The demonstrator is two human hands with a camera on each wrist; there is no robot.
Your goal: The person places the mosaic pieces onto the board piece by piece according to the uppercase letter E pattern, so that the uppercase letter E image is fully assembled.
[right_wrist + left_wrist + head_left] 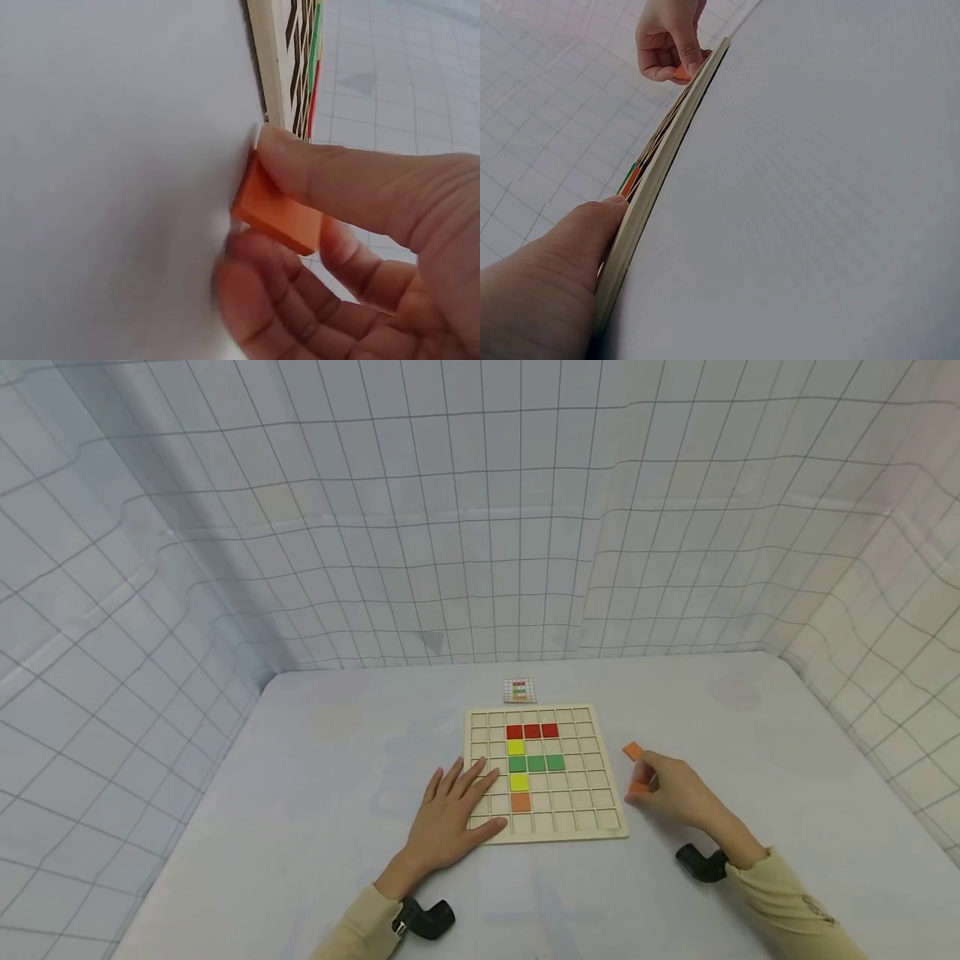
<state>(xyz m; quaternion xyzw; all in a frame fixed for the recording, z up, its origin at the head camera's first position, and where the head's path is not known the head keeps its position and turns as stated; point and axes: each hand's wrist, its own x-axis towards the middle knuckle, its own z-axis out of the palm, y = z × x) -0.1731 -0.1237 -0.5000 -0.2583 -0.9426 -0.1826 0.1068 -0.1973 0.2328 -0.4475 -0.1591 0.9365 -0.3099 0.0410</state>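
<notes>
A pale wooden grid board [577, 818] lies on the table, with red tiles [532, 732], yellow tiles [519, 782], green tiles [536, 763] and one orange tile [521, 802] set in its cells. My left hand [448, 820] rests spread over the board's left side, fingers straight, its thumb on the near left part. Right of the board, my right hand [671, 789] pinches a loose orange tile [281, 210] between thumb and fingers, close over the table. Another orange tile [633, 750] lies on the table just beyond that hand.
A small pattern card [520, 690] with coloured squares lies behind the board. White cloth with a dark grid [480, 527] hangs at the back and both sides of the white table [337, 760].
</notes>
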